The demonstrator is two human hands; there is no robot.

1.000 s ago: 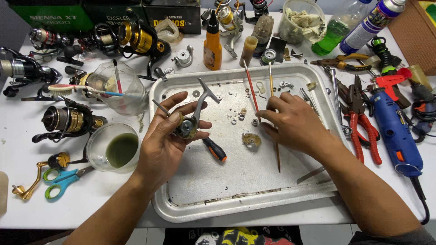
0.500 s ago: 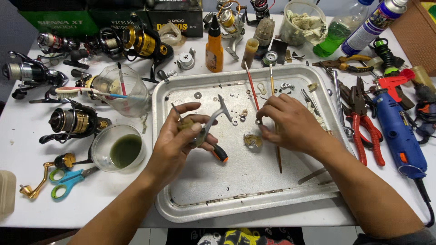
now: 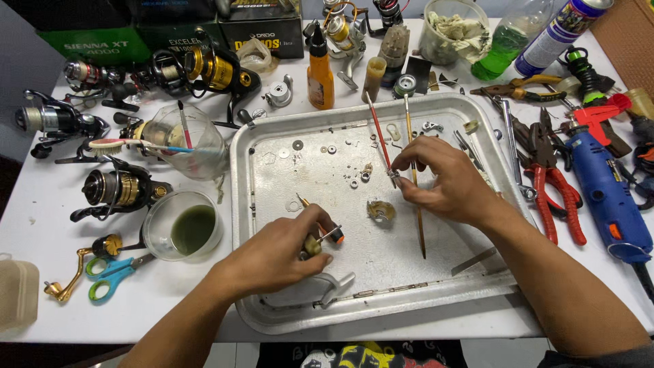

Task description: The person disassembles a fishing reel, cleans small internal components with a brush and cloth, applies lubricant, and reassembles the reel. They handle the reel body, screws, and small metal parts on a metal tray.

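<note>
**Caller:** White worktable [image 3: 41,225] all the way across, and it's crowded. Biggest thing on it is your metal tray [image 3: 436,300], dead centre, with both your hands over it.

**Partner:** What's flanking it?

**Caller:** Spinning reels [image 3: 119,189] stacked up along your left, a blue rotary tool [image 3: 606,197] and red-handled pliers [image 3: 555,194] on your right. Just left of the tray there's a clear cup of green liquid [image 3: 185,228], and blue-handled scissors [image 3: 112,278] in front of that.

**Partner:** Now the hands.

**Caller:** Your left hand [image 3: 272,259] is low in the tray near the front rim, fingers curled tight around a small reel part [image 3: 313,244]. A silver arm [image 3: 337,286] sticks out beneath your palm onto the tray floor, and an orange-tipped tool [image 3: 334,235] lies right beside your fingertips.

**Partner:** And the right?

**Caller:** Your right hand [image 3: 446,184] is further back in the tray, thumb and fingers pinched together on something tiny; too small to name. A red-handled brush [image 3: 377,129] and a wooden-handled brush [image 3: 414,197] lie slanted across the tray, passing under those fingers.

**Partner:** Smallest bits?

**Caller:** A brass-coloured piece [image 3: 381,210] between your hands, and loose washers [image 3: 298,145] scattered toward the tray's back left.
</note>
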